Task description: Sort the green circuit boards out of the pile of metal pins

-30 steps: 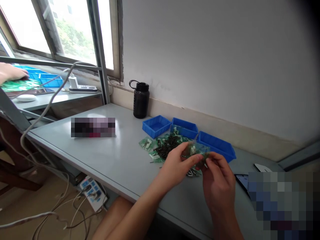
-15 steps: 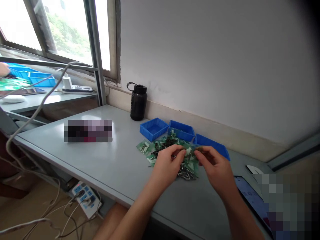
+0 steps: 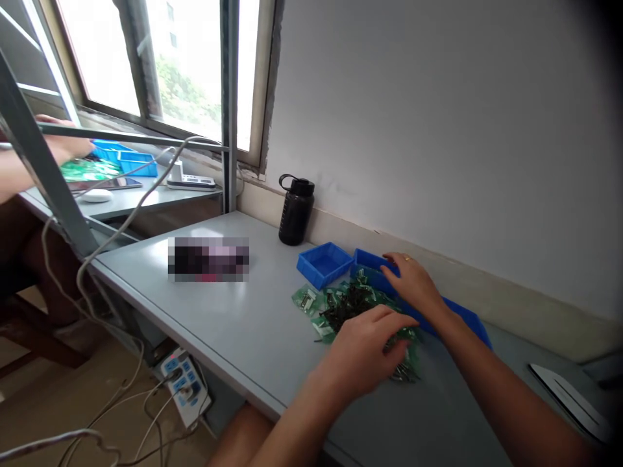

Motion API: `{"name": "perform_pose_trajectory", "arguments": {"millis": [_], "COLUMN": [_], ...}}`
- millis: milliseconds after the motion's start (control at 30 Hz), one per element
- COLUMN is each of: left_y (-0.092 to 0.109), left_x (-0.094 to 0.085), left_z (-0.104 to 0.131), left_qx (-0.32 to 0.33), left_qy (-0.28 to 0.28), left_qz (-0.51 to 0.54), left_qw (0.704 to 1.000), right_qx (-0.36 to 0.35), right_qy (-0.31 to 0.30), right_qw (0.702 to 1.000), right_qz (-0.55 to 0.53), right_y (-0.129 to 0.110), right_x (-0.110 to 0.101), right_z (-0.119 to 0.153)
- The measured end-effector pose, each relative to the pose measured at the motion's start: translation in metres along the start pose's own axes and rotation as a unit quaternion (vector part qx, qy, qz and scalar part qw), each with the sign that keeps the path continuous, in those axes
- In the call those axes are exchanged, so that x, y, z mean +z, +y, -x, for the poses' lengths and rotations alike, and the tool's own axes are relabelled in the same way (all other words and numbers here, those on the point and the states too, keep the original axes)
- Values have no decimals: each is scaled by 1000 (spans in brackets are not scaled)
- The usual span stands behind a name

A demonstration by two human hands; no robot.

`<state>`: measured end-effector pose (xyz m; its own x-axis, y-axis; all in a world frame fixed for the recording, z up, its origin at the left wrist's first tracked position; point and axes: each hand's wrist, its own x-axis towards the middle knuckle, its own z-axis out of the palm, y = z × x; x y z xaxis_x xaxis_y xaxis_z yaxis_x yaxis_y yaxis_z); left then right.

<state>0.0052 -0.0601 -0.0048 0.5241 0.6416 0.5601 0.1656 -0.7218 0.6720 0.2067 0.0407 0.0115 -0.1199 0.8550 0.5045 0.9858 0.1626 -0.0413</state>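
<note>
My left hand [image 3: 370, 345] hovers over the near side of a pile of small dark hardware pieces [image 3: 348, 303]. Its fingers curl loosely with the thumb apart, and I see nothing held. Green-tinted small bags [image 3: 307, 299] with pale pieces inside lie among and around the pile. Slim silvery pieces [image 3: 406, 375] show below my left fingers. My right hand [image 3: 413, 279] reaches over the middle blue bin [image 3: 366, 261], thumb and fingers apart, with nothing visible in it. The left blue bin [image 3: 325, 264] sits beside it; my right forearm partly covers the right blue bin [image 3: 470, 319].
A black bottle [image 3: 296, 213] stands by the wall. A blurred-out item [image 3: 208, 259] lies on the left of the table. A white flat object [image 3: 567, 399] is at right. Cables hang at left near a power strip [image 3: 183, 386]. Another person's arm [image 3: 43, 159] is at the neighbouring table.
My hands, earlier together pinching a small bag above the pile, have parted. My right hand moved over the middle bin and its fingers opened. The view has shifted left.
</note>
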Motion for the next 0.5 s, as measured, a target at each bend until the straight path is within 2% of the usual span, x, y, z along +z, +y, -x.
{"name": "perform_pose_trajectory", "arguments": {"millis": [100, 167, 233, 300, 367, 433, 500], "left_y": [2, -2, -6, -8, -5, 2, 9], "left_x": [0, -1, -3, -10, -20, -32, -42], "left_z": [-1, -2, -1, 0, 2, 4, 4], "left_qx": [-5, -50, -99, -123, -112, -68, -37], "left_qy": [39, 51, 35, -31, -146, -267, -345], "left_qz": [23, 5, 2, 51, 140, 218, 271], "left_qw": [999, 997, 995, 991, 973, 936, 898], "right_qx": [-52, -54, -53, -51, -47, -33, -2], "right_qy": [-61, -92, -107, -103, -91, -74, -46], "right_qw": [996, 991, 987, 987, 991, 996, 999], "right_qz": [46, 84, 107, 111, 90, 42, -25], "right_y": [-11, -13, -11, -8, -4, -2, -1], "right_x": [11, 18, 25, 28, 27, 20, 8], "right_z": [4, 3, 0, -1, -1, 1, 7]}}
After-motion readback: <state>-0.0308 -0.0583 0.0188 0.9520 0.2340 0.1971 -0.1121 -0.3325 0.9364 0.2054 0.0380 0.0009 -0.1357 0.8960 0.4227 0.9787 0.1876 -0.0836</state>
